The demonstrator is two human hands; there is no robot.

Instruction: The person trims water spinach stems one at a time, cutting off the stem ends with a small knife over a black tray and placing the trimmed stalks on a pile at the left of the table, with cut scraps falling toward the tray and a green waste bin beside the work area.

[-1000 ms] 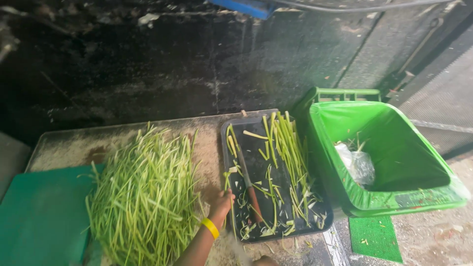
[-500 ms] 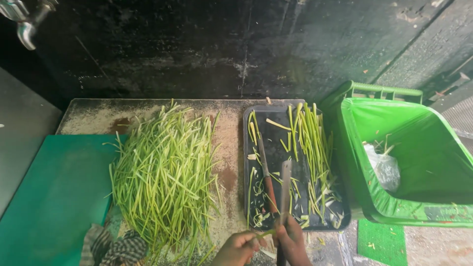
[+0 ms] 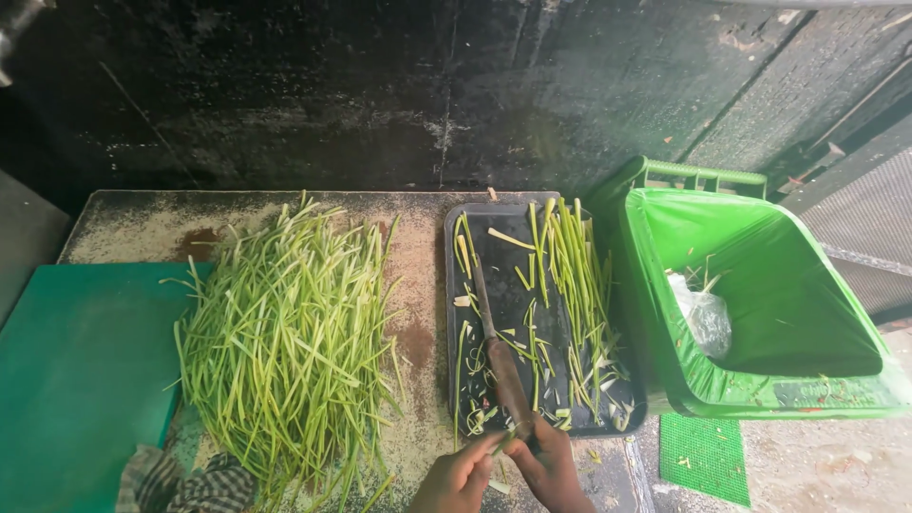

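While both hands meet at the near edge of the black tray (image 3: 456, 285), the right hand (image 3: 551, 470) has its fingers clamped on the knife (image 3: 503, 366) handle, and the left hand (image 3: 456, 480) pinches a green stalk (image 3: 503, 440) against it, so trimmings land inside the tray.

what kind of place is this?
Probably a rough kitchen prep area: a pile of green stalks on a worn counter, a black tray with a knife, and a lined green bin.

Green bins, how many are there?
1. The green bin stands on the right, beside the black tray of stems; a clear bag lies inside it. Another could sit out of view.
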